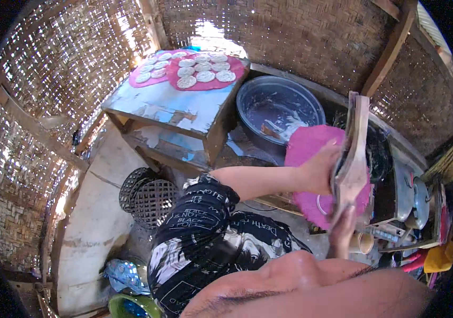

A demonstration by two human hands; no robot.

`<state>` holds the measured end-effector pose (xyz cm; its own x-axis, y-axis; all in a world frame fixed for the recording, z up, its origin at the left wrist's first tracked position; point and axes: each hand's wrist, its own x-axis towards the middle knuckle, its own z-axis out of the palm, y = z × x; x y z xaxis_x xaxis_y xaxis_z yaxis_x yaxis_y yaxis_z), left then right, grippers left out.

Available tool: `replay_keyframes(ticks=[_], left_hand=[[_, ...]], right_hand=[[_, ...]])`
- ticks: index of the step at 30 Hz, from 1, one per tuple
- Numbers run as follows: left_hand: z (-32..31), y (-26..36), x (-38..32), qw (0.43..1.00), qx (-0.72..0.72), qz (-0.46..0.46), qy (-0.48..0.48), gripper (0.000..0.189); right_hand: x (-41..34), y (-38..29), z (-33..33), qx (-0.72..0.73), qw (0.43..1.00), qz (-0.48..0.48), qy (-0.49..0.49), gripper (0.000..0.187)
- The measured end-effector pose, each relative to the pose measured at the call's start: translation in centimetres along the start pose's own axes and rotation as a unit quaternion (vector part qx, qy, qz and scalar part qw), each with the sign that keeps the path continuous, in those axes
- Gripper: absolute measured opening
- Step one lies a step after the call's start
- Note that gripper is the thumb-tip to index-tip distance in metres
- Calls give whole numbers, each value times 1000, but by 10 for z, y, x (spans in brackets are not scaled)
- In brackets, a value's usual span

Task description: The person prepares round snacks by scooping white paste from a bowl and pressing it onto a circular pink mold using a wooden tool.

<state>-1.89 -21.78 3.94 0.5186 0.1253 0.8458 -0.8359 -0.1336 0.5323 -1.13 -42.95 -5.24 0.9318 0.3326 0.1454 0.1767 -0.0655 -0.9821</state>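
A long wooden tool (354,159) stands on edge before me, blurred, with layered boards tapering towards its lower end. My left hand (323,165) is closed against its side; those fingers are partly hidden behind the wood. Around the narrow lower end is my right hand (343,230). Beneath the tool spreads a pink sheet (309,143), with one pale curved strand on it. Just beyond the sheet sits a large dark basin (246,115), smeared with white residue and holding some white, dough-like material (292,125).
On a low wooden table (163,99), pink sheets (176,85) carry several round white discs (204,76). Dark lattice baskets (153,198) are on the floor at left. A green basin (147,304) is at bottom left. Metal pots (419,198) stand at right. Woven bamboo walls (290,35) enclose the area.
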Motion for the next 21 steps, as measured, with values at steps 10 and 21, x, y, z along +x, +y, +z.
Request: replay_keyframes(ticks=[10,21], left_hand=[[-104,-22,-3,826,515,131,-189,15],[-248,3,-1,782,572,40,-246,12]], right_hand=[[98,-161,140,-380,805,-450,69,52],[103,-179,254,-271,712,-582,-284,33]])
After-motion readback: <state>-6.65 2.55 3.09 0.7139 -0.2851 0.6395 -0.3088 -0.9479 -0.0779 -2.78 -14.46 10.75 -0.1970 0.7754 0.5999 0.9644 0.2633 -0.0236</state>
